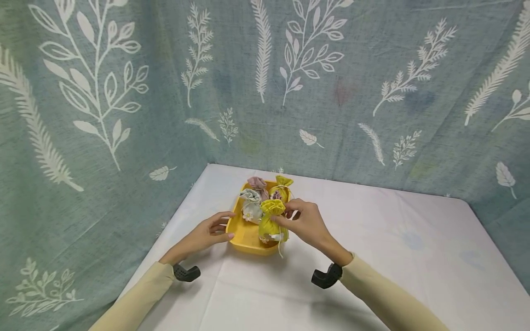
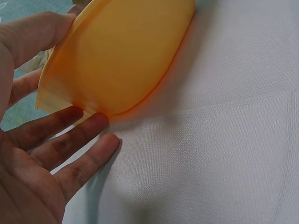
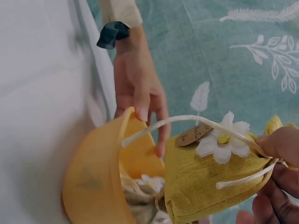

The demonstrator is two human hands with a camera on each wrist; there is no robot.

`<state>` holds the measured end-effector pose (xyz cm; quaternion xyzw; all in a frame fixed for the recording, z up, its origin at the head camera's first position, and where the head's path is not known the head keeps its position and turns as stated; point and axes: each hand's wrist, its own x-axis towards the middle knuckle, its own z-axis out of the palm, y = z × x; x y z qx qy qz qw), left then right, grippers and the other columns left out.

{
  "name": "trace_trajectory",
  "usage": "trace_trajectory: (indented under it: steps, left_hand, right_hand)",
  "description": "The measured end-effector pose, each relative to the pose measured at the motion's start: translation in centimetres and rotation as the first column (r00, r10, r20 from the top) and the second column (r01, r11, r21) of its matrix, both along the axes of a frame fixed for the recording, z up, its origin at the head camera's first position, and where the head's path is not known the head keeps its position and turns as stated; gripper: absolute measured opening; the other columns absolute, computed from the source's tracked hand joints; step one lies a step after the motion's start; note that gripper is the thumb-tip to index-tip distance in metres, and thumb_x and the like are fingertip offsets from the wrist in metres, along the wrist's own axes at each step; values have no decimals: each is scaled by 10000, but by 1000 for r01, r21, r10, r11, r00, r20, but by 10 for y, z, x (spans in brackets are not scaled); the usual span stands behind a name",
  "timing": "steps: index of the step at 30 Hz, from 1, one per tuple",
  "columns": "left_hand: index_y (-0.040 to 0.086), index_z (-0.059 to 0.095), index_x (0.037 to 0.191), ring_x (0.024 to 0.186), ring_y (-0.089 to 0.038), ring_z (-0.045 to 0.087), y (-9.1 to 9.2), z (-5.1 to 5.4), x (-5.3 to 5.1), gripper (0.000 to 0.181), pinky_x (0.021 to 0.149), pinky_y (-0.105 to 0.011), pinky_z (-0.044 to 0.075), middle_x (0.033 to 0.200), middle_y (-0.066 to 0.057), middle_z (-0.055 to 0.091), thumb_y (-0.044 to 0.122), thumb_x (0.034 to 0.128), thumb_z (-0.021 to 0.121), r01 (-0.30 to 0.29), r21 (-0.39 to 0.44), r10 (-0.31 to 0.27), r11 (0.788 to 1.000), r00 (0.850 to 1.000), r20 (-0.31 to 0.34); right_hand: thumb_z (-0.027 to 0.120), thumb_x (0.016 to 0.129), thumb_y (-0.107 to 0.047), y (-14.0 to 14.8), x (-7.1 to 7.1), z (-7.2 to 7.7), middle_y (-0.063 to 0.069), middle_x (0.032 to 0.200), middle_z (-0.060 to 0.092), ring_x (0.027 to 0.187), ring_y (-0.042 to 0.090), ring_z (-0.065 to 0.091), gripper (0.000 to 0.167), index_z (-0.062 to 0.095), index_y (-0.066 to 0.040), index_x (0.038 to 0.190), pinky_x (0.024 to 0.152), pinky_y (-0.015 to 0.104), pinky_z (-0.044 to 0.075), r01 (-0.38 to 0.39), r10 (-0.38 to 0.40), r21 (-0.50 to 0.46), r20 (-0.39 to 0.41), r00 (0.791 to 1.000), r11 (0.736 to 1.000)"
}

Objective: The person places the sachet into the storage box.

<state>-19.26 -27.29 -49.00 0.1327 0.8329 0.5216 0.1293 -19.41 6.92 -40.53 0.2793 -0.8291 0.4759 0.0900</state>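
Note:
My right hand [image 1: 305, 222] pinches a yellow drawstring pouch [image 1: 271, 226] by its gathered neck, above the near right part of a yellow plastic bin [image 1: 244, 233]. In the right wrist view the yellow pouch [image 3: 219, 179] carries a white fabric flower [image 3: 223, 140], a small brown tag [image 3: 189, 135] and a loose cream cord. My left hand [image 1: 209, 232] holds the bin's left rim, thumb and fingers on either side of the wall [image 2: 126, 51]. Inside the bin sit a pale grey-green pouch [image 1: 251, 209], a mauve pouch [image 1: 257, 183] and another yellow pouch [image 1: 282, 184].
A white cloth covers the table [image 1: 372, 243] beneath the bin. Behind and to the left hangs a blue-green curtain [image 1: 248, 124] with white leaf prints. Each wrist wears a black camera mount [image 1: 327, 276].

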Motion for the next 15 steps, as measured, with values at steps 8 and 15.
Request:
trace_trajectory:
  steps: [8, 15]
  left_hand:
    - [307, 460, 1522, 1282, -277, 572, -2, -2, 1, 692, 1057, -434, 510, 1490, -104, 511, 385, 921, 793, -15, 17, 15, 1000, 1000, 7]
    - [305, 457, 1525, 1315, -281, 558, 0, -1, 1, 697, 1110, -477, 464, 1515, -100, 496, 399, 921, 790, -17, -3, 16, 1000, 1000, -10]
  right_hand:
    - [852, 868, -289, -27, -3, -3, -78, 743, 644, 688, 117, 592, 196, 717, -174, 787, 595, 289, 509, -13, 13, 10, 14, 1000, 1000]
    - [855, 861, -285, -43, -8, -9, -92, 756, 700, 707, 57, 649, 180, 743, -153, 811, 622, 247, 554, 25, -26, 44, 23, 999, 999]
